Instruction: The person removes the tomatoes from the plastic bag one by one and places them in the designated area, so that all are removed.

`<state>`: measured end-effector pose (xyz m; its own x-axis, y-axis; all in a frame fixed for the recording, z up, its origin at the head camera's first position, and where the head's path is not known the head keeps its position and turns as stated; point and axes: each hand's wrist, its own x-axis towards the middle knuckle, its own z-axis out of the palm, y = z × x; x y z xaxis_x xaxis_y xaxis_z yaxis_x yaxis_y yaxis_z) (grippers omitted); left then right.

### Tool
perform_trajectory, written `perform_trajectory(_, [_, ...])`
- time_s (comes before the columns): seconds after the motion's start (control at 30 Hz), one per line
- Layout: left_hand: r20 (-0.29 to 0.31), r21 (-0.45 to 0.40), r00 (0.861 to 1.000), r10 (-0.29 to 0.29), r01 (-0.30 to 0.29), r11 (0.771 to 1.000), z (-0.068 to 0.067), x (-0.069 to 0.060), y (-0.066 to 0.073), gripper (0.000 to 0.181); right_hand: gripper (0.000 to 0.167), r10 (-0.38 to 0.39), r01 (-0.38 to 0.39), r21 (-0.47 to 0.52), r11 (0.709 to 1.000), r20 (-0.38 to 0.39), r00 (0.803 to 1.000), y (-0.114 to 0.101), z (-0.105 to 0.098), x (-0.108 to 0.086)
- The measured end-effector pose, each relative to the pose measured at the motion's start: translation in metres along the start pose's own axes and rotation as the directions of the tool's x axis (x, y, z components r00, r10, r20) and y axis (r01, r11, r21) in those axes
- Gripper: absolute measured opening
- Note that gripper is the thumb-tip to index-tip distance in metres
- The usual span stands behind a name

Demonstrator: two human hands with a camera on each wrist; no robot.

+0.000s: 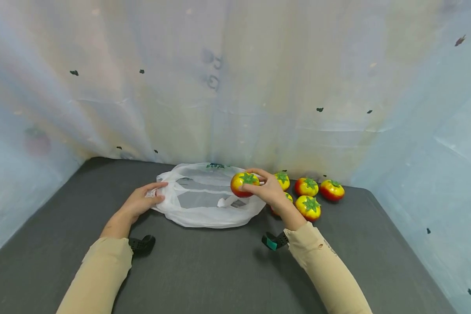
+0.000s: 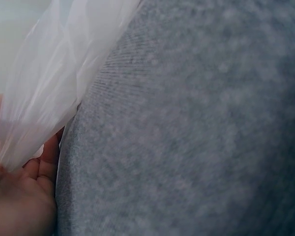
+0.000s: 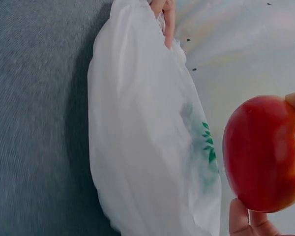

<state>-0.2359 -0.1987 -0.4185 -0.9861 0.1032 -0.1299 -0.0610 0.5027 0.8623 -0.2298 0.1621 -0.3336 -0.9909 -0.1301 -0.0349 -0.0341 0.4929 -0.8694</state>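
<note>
A white plastic bag (image 1: 212, 220) lies on the dark table with its mouth spread open. My left hand (image 1: 139, 203) grips the gathered left end of the bag; in the left wrist view the plastic (image 2: 49, 83) fans out from between the fingers. Above the bag's right side, my right hand (image 1: 268, 189) holds a glossy red-and-yellow tomato (image 1: 243, 185) with a green star-shaped top. Its smooth red side shows in the right wrist view, between the thumb and fingers. Several similar tomatoes (image 1: 308, 207) sit on the table just right of that hand, two of them partly hidden behind it.
A pale, printed plastic sheet (image 1: 235, 87) hangs behind the table and along both sides. The dark table top (image 1: 204, 270) stretches in front of the bag. Each wrist wears a black strap (image 1: 141, 245).
</note>
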Motion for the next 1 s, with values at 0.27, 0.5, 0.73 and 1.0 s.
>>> perform_trajectory(0.27, [0.007,-0.022,1.000,0.001,-0.001,1.000,0.002,0.004,0.001,0.054,0.052,0.006,-0.007,-0.021,1.000,-0.045,0.999,0.008,-0.024,-0.007])
perform_trajectory(0.5, [0.023,-0.014,1.000,-0.015,0.015,1.000,0.003,0.004,0.001,0.054,0.055,0.030,-0.033,-0.032,0.999,-0.075,0.997,0.019,-0.041,-0.014])
perform_trajectory(0.73, [0.020,-0.012,1.000,0.002,-0.002,1.000,0.002,0.008,0.002,0.054,0.056,0.006,-0.007,-0.007,1.000,-0.090,0.996,0.025,-0.061,-0.020])
perform_trajectory(1.0, [0.037,-0.020,0.999,0.004,-0.003,1.000,-0.002,0.007,-0.003,0.057,0.060,0.028,-0.038,-0.073,0.997,-0.128,0.991,0.033,-0.079,-0.031])
